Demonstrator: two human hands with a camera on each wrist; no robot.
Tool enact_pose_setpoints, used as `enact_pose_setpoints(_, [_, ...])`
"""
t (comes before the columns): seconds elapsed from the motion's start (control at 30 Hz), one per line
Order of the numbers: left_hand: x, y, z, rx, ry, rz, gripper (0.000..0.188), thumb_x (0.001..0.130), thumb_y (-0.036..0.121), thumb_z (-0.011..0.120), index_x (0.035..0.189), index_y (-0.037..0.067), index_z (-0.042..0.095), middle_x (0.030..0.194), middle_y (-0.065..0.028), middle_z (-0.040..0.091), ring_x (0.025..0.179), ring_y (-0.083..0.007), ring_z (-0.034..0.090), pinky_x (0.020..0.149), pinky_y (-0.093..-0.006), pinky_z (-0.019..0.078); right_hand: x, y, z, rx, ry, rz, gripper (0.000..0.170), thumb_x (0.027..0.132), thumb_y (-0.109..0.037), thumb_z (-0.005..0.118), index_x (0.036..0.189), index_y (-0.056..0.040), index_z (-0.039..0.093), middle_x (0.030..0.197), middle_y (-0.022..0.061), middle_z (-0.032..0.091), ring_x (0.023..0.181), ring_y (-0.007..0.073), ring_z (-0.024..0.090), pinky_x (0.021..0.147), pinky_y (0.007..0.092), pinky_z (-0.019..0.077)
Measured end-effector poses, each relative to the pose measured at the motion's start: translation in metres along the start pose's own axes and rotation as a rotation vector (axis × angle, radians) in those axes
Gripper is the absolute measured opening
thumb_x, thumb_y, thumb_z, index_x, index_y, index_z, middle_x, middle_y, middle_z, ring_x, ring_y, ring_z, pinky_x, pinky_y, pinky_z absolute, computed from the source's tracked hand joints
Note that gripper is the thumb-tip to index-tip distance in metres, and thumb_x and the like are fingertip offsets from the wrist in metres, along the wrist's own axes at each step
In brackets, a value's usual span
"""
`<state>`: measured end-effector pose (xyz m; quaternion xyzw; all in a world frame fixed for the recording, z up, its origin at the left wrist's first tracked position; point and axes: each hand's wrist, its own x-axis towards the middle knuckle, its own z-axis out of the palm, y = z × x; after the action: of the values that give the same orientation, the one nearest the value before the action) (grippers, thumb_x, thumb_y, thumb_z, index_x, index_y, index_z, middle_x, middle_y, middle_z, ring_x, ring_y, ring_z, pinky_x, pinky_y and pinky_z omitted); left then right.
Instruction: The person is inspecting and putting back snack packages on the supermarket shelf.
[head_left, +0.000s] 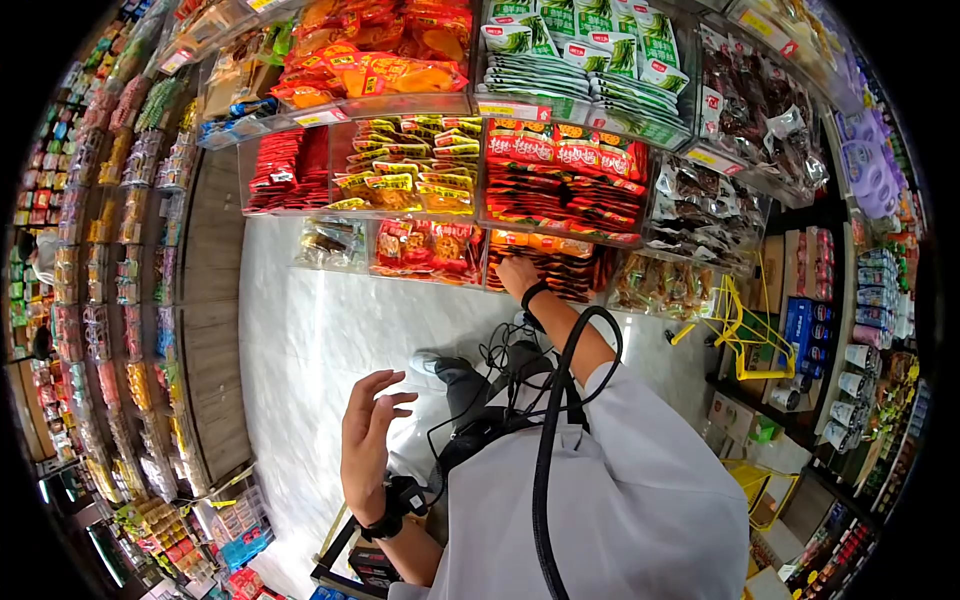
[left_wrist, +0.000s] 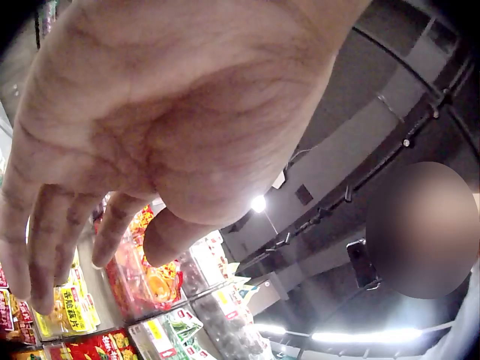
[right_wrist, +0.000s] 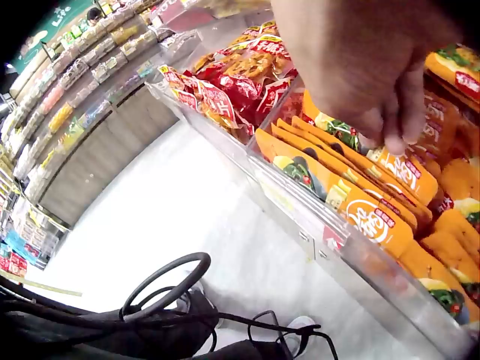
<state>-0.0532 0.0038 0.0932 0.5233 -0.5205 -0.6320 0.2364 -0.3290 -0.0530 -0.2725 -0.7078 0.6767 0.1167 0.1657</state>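
Flat orange plastic packets with white lettering and food pictures [right_wrist: 367, 221] stand in overlapping rows, upright and slightly tilted, inside a clear plastic bin [right_wrist: 375, 279] in the lowest tier of a display. Right hand [right_wrist: 360, 67] over them, back of hand uppermost, fingers bent downward, fingertips touching a packet behind the front ones; cannot tell whether they pinch it. Black band [head_left: 537, 291] round the right wrist. Just beside the bin, to the left: red see-through snack bags [head_left: 428, 250]; to the right, clear packs of brown food [head_left: 660, 287]. Tier above holds stacked red packets [head_left: 565, 165] and yellow-and-black packets [head_left: 410, 165]; higher again, green-and-white packets [head_left: 590, 50]. Left hand [head_left: 370, 430] raised well apart from the display, fingers extended and slightly spread, holding nothing; black wrist device [head_left: 383, 525] below it. Person wears a pale grey shirt [head_left: 600, 490], with a thick black cable [head_left: 546, 450] running down its front. Beyond: pale marbled floor [head_left: 300, 330], curved shelving of many-coloured packs [head_left: 130, 220] at left, yellow metal frame [head_left: 738, 330] at right.
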Motion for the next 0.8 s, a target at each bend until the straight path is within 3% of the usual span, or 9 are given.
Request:
enact_pose_setpoints(0.27, [0.002, 0.0, 0.001, 0.01, -0.013, 0.028, 0.033, 0.1, 0.015, 0.048, 0.128, -0.002, 0.05, 0.124, -0.0165, 0.059, 0.102, -0.0239, 0.065, 0.085, -0.0332, 0.0513, -0.006, 0.007, 0.0, 0.118, -0.001, 0.046, 0.022, 0.087, -0.004, 0.062, 0.066, 0.0011, 0.059, 0.053, 0.0109, 0.044, 0.048, 0.0219, 0.048, 0.041, 0.0338, 0.0447])
enact_pose_setpoints(0.37, [0.003, 0.004, 0.004, 0.053, -0.039, 0.051, 0.037, 0.102, 0.023, 0.048, 0.128, -0.003, 0.049, 0.124, -0.0179, 0.059, 0.102, -0.0254, 0.064, 0.085, -0.0351, 0.0519, -0.012, 0.01, -0.006, 0.149, -0.006, 0.066, 0.021, 0.086, -0.003, 0.06, 0.067, 0.0016, 0.057, 0.055, 0.0125, 0.045, 0.048, 0.0229, 0.047, 0.042, 0.0364, 0.0443])
enact_pose_setpoints(0.47, [0.003, 0.009, 0.009, 0.009, -0.053, 0.054, 0.032, 0.101, 0.014, 0.048, 0.128, -0.002, 0.05, 0.124, -0.0161, 0.059, 0.102, -0.0237, 0.064, 0.086, -0.0335, 0.0507, -0.024, 0.018, -0.023, 0.149, 0.071, -0.013, 0.016, 0.088, -0.005, 0.059, 0.074, 0.0034, 0.058, 0.061, 0.0138, 0.05, 0.049, 0.0257, 0.05, 0.045, 0.0385, 0.0466])
enact_pose_setpoints(0.57, [0.006, 0.012, 0.012, 0.068, -0.07, 0.069, 0.037, 0.101, 0.023, 0.048, 0.128, -0.003, 0.049, 0.124, -0.0173, 0.06, 0.102, -0.0254, 0.065, 0.086, -0.035, 0.0512, -0.052, 0.029, -0.06, 0.355, 0.18, -0.078, 0.013, 0.089, -0.007, 0.055, 0.082, 0.0031, 0.058, 0.07, 0.0157, 0.057, 0.064, 0.0313, 0.06, 0.054, 0.0422, 0.0517])
enact_pose_setpoints(0.6, [0.008, 0.013, 0.015, 0.071, -0.095, 0.083, 0.036, 0.101, 0.022, 0.048, 0.128, -0.003, 0.049, 0.124, -0.017, 0.06, 0.102, -0.0254, 0.065, 0.086, -0.0349, 0.051, -0.057, 0.035, -0.055, 0.356, 0.397, -0.111, 0.014, 0.089, -0.01, 0.056, 0.081, 0.0016, 0.057, 0.071, 0.0147, 0.058, 0.067, 0.0318, 0.061, 0.057, 0.0434, 0.0507])
enact_pose_setpoints(0.7, [0.015, 0.016, 0.024, 0.084, -0.16, 0.109, 0.035, 0.102, 0.02, 0.047, 0.128, -0.003, 0.049, 0.124, -0.0165, 0.06, 0.101, -0.0254, 0.065, 0.086, -0.0348, 0.0506, -0.102, 0.056, -0.13, 0.57, 0.535, -0.184, 0.015, 0.092, -0.014, 0.058, 0.091, 0.0002, 0.063, 0.073, 0.0145, 0.062, 0.067, 0.032, 0.063, 0.058, 0.0428, 0.0523])
enact_pose_setpoints(0.73, [0.016, 0.016, 0.026, 0.094, -0.19, 0.114, 0.034, 0.102, 0.02, 0.047, 0.128, -0.003, 0.05, 0.124, -0.0163, 0.06, 0.101, -0.0253, 0.065, 0.086, -0.0348, 0.0505, -0.109, 0.066, -0.144, 0.633, 0.647, -0.175, 0.013, 0.093, -0.013, 0.058, 0.093, -0.0005, 0.062, 0.077, 0.0146, 0.062, 0.065, 0.0327, 0.061, 0.059, 0.0425, 0.0508])
enact_pose_setpoints(0.77, [0.018, 0.016, 0.029, 0.098, -0.197, 0.12, 0.034, 0.102, 0.02, 0.047, 0.128, -0.003, 0.05, 0.124, -0.0163, 0.06, 0.101, -0.0253, 0.065, 0.086, -0.0348, 0.0505, -0.123, 0.069, -0.168, 0.733, 0.654, -0.022, 0.011, 0.093, -0.012, 0.059, 0.093, -0.0008, 0.061, 0.077, 0.0152, 0.062, 0.063, 0.0332, 0.059, 0.059, 0.0431, 0.0497])
enact_pose_setpoints(0.8, [0.019, 0.015, 0.033, 0.092, -0.221, 0.122, 0.034, 0.102, 0.019, 0.047, 0.127, -0.003, 0.05, 0.123, -0.0162, 0.06, 0.101, -0.0251, 0.065, 0.086, -0.0346, 0.0505, -0.121, 0.08, -0.168, 0.688, 0.781, 0.034, 0.011, 0.093, -0.011, 0.059, 0.093, -0.001, 0.061, 0.082, 0.0149, 0.062, 0.065, 0.033, 0.06, 0.06, 0.0431, 0.0501])
